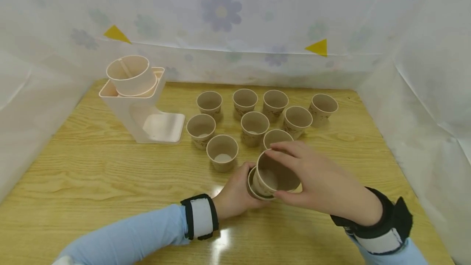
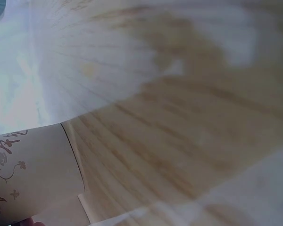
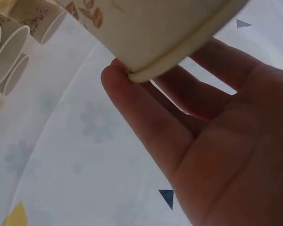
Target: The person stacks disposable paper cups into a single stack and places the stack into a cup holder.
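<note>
Low in the head view, my left hand [image 1: 233, 195] grips a beige paper cup [image 1: 252, 187] from its left side. A second paper cup [image 1: 272, 175] sits tilted in the mouth of that one, its opening facing up. My right hand [image 1: 320, 177] holds this upper cup by its rim, fingers on the far side and thumb on the near side. In the right wrist view the fingertips [image 3: 115, 80] meet the rim of the printed cup [image 3: 151, 37]. The left wrist view catches a brown-printed cup [image 2: 33, 169] at its lower left corner.
Several upright paper cups [image 1: 255, 124] stand loosely grouped just beyond my hands. A pale pink stand [image 1: 136, 113] at the back left carries a larger cup [image 1: 128, 81] with a stick inside. White flower-patterned sheeting [image 1: 235, 23] encloses the wooden table [image 1: 110, 175].
</note>
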A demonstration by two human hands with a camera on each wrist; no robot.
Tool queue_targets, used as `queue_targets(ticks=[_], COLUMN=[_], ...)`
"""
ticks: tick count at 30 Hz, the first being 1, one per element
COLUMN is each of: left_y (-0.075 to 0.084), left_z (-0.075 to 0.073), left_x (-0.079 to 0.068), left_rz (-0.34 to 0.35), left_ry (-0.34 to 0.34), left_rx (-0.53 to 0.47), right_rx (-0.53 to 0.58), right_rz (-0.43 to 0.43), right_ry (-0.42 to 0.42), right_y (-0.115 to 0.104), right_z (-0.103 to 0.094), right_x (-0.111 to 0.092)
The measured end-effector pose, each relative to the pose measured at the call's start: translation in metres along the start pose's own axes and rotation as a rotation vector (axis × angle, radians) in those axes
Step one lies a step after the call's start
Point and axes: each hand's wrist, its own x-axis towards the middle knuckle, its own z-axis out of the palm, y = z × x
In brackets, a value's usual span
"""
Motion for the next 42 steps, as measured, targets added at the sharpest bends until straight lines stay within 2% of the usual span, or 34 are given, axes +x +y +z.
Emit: queue_targets(ticks=[8,13,19,23,26,30,33,37,42], left_y=[0.002,0.000,-0.002,-0.002,-0.001,0.001,0.002,0.002,0.002], left_z=[-0.001,-0.001,0.000,0.000,0.000,-0.001,-0.001,0.000,0.001], left_x=[-0.001,-0.001,-0.002,-0.001,-0.001,-0.001,-0.001,-0.001,-0.001], left_rz=[-0.001,0.031,0.059,0.044,0.029,-0.006,-0.026,-0.021,-0.020], left_ry=[0.002,0.007,0.009,0.009,0.007,0.004,0.009,0.020,0.019], left_rx=[0.011,0.013,0.024,0.038,0.038,0.023,0.031,0.053,0.051], right_rx=[0.002,0.028,0.081,0.047,0.030,0.025,-0.010,-0.040,-0.022], right_rz=[0.007,0.031,0.047,0.019,0.035,0.152,0.258,0.358,0.418], right_ry=[-0.118,-0.187,-0.221,-0.192,-0.120,0.056,0.133,0.095,0.032], right_y=[0.006,0.009,0.012,0.015,0.021,0.035,0.049,0.060,0.065], right_z=[0.028,0.041,0.051,0.053,0.052,0.050,0.052,0.056,0.060], right_x=[0.008,0.010,0.012,0.012,0.014,0.022,0.029,0.032,0.032])
